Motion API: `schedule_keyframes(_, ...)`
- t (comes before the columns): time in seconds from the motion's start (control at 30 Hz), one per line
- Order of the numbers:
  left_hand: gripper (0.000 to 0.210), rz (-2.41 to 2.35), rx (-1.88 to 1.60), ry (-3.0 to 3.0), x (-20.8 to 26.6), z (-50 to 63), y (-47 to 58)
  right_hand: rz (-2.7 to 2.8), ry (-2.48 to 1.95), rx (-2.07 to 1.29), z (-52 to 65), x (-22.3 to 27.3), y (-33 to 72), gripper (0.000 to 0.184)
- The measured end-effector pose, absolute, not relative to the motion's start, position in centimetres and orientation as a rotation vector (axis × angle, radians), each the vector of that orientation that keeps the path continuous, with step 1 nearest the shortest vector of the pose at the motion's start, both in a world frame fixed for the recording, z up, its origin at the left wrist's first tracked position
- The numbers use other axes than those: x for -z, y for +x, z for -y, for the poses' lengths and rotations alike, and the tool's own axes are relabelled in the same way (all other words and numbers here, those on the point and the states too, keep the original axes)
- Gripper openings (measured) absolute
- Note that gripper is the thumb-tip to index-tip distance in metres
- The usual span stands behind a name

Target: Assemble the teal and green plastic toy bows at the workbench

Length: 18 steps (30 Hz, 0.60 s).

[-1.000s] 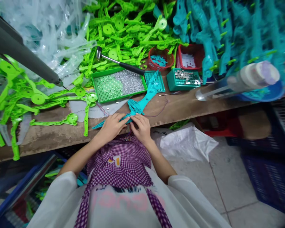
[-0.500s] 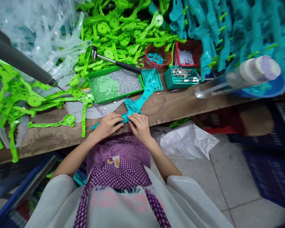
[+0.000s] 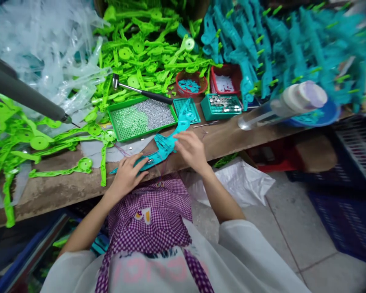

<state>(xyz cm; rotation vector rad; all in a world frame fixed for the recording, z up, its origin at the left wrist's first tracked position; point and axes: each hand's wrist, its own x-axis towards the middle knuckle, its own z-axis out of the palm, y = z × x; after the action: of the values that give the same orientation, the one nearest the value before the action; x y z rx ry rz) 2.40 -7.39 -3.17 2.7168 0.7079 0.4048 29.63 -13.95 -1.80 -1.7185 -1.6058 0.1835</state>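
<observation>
A long teal plastic part lies slanted on the wooden bench, from near the front edge up to a small teal tray. My left hand rests flat on the part's lower end. My right hand sits further up, beside the part's middle, its fingers touching the part. A thin purple thread trails near the part.
A green tray of small metal pieces, a hammer, two red baskets, a teal box of metal discs. Green parts, teal parts and clear parts are piled behind. A grey tool hangs left; a white bag lies below.
My right hand has moved away from my left, up along the teal part toward its middle. My left hand has slid down to the part's lower end. The view has shifted.
</observation>
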Motion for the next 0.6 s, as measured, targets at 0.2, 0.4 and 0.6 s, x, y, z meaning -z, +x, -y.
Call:
schedule_keyframes(0.2,0.039,-0.671,-0.495,2.745,3.5,7.3,1.8,1.396,-2.246,0.106,13.6,4.1,38.5,0.033)
schedule_keyframes(0.4,0.052,-0.819,-0.543,2.669,3.4,7.6,2.5,1.628,-2.447,0.164,14.2,5.2,41.0,0.029)
schedule_keyframes(0.6,0.039,-0.883,-0.496,2.592,3.2,7.7,3.4,1.688,-2.424,0.206,15.8,1.5,41.0,0.033)
